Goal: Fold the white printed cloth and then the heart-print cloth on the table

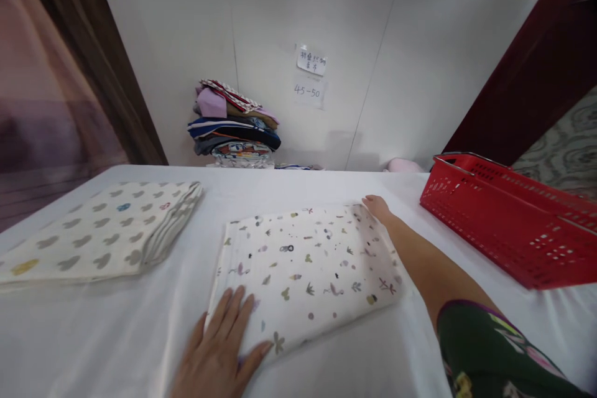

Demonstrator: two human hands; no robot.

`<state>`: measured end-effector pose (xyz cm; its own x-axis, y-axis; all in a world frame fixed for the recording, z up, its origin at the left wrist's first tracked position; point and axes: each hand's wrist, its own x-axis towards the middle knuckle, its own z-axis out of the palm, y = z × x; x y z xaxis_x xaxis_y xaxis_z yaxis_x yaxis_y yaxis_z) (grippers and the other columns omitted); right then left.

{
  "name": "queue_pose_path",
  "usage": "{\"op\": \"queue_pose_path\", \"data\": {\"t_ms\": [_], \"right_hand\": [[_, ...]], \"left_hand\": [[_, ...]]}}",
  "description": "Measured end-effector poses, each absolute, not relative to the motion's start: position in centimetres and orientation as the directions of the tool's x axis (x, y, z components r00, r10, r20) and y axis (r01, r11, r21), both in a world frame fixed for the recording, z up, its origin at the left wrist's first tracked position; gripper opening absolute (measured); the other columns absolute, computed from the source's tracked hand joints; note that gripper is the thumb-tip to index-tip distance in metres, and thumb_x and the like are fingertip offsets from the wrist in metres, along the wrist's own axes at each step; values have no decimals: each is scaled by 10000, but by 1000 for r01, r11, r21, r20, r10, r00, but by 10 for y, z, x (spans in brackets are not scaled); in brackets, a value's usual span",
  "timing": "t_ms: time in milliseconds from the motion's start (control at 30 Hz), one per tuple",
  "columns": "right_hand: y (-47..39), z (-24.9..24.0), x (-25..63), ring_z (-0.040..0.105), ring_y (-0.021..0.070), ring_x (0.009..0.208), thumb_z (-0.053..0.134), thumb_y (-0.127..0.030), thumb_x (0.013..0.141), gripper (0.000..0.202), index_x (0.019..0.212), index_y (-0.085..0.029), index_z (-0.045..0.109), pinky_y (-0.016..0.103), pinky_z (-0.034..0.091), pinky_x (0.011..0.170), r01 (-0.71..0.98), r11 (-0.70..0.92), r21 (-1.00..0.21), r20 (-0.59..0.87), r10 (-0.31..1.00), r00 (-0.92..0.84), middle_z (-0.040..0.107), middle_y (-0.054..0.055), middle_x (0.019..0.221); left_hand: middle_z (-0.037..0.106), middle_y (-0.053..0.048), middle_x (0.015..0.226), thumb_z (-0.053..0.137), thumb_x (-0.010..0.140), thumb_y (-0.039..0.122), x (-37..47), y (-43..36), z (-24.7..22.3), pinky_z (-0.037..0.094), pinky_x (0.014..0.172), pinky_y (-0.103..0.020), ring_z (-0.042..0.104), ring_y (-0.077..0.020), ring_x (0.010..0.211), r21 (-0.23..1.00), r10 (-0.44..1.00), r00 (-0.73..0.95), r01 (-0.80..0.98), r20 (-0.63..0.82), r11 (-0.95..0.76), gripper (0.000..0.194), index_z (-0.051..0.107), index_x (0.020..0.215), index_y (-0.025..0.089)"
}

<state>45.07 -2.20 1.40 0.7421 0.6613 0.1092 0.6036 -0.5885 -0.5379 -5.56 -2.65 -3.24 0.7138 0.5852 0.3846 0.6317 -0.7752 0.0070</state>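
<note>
A folded white cloth (pixel 298 280) printed with small plants, birds and dots lies in front of me on the white-covered table. My left hand (pixel 221 339) rests flat on its near left corner, fingers spread and thumb out to the side. At the far right corner is my right hand (pixel 375 205), touching the cloth's edge. Its fingers are bent over and mostly hidden, so I cannot make out whether they pinch the corner. My right forearm runs along the cloth's right side.
To the left lies a folded cream cloth (pixel 107 230) with grey mouse-head shapes. A red plastic basket (pixel 504 217) stands at the right. Behind the table's far edge is a pile of folded fabrics (pixel 237 127) against the wall, with paper notes (pixel 310 74) taped above.
</note>
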Motion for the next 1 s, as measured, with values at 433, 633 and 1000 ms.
{"op": "queue_pose_path", "data": {"t_ms": [433,633,1000], "right_hand": [[-22,-7,461,610,171,639,632,-315,633,173,736,-179,663,233,426,545,471,-617,-630,21,593,805,662,27,672],[-21,-6,453,582,161,656,586,-292,646,153,729,-171,627,236,413,568,499,-575,-648,109,579,808,646,28,700],[-15,-7,459,587,162,662,585,-316,642,171,723,-171,628,236,434,583,488,-503,-713,113,604,789,655,22,701]], "left_hand": [[386,-27,1424,435,781,628,-57,-22,-38,340,998,-480,324,-274,1319,-35,533,730,603,428,-797,731,311,1404,267],[390,-21,1422,429,783,631,-58,-21,-39,321,1007,-473,341,-267,1309,-24,538,721,607,436,-794,742,263,1421,289],[411,-20,1409,424,777,650,-60,-22,-43,314,1017,-470,365,-269,1294,0,555,718,612,419,-791,735,284,1412,307]]}}
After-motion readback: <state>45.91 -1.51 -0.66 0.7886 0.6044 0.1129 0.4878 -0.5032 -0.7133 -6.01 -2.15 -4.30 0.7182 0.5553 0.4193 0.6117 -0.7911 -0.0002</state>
